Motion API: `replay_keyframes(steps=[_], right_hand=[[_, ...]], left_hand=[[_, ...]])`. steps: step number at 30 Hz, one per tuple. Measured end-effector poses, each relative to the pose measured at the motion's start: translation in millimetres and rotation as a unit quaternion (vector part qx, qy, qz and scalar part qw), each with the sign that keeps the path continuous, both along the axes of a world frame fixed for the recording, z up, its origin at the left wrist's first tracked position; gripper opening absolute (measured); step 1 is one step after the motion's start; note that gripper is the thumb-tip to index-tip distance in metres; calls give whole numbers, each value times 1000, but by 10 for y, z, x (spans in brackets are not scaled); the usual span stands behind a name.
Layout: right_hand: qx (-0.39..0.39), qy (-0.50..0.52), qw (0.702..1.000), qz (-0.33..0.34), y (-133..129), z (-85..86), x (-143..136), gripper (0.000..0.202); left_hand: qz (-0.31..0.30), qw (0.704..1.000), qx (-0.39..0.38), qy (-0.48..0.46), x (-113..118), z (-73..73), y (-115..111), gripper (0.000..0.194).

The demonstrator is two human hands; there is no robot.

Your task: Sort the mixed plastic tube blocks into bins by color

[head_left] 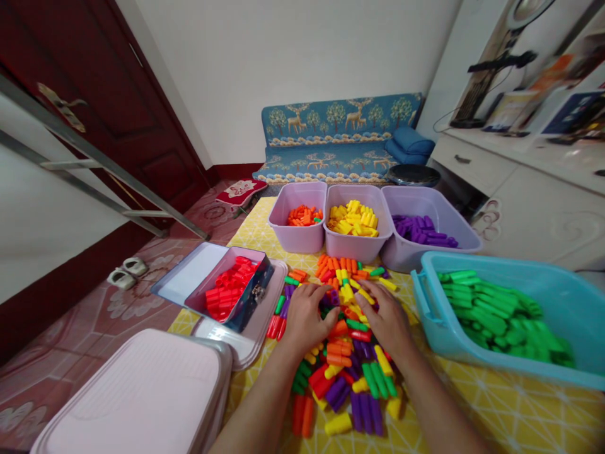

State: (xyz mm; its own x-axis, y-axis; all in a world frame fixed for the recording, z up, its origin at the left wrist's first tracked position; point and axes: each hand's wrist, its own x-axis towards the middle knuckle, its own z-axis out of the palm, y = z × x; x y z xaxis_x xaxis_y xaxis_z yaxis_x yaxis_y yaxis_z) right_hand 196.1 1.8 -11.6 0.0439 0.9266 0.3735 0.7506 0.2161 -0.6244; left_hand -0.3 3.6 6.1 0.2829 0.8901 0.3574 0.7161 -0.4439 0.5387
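A loose pile of mixed plastic tubes (pixel 338 394), like marker caps or barrels, lies on the yellow patterned tablecloth (pixel 477 403). They are red, orange, yellow, green and purple, some lined up side by side. My left hand (pixel 307 318) rests over the pile's left part, fingers bent and thumb apart. On the right, my right hand (pixel 387 318) reaches over yellow tubes (pixel 347 293) with its fingers spread and touching the pile. Neither hand has a tube plainly gripped. The fingertips partly hide the tubes under them.
Behind the pile stand lilac bins holding orange (pixel 297 238), yellow (pixel 352 244) and purple tubes (pixel 420 230). A turquoise tub (pixel 586 372) of green tubes stands right. Left are an open box (pixel 255 293) of red tubes and stacked pale lids (pixel 137 391). A ladder (pixel 113 170) leans farther left.
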Motion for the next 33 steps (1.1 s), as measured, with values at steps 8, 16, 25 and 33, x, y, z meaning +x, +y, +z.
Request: replay_keyframes(steps=[8,16,25,33], right_hand=[[-2,82,991,110,-83,80,-213,40],[34,108,982,152,-143,108,-286,41],[84,108,982,131,-150,145,-305,22],[53,155,985,50,-195,163,-351,10]], left_hand=[[-29,998,-18,-50,-23,-10,28,38],[-57,972,-78,-213,-48,-60,16,25],[-100,983,-63,-139,-50,-17,1,31],[-93,987,-44,-120,-53,-21,10,32]])
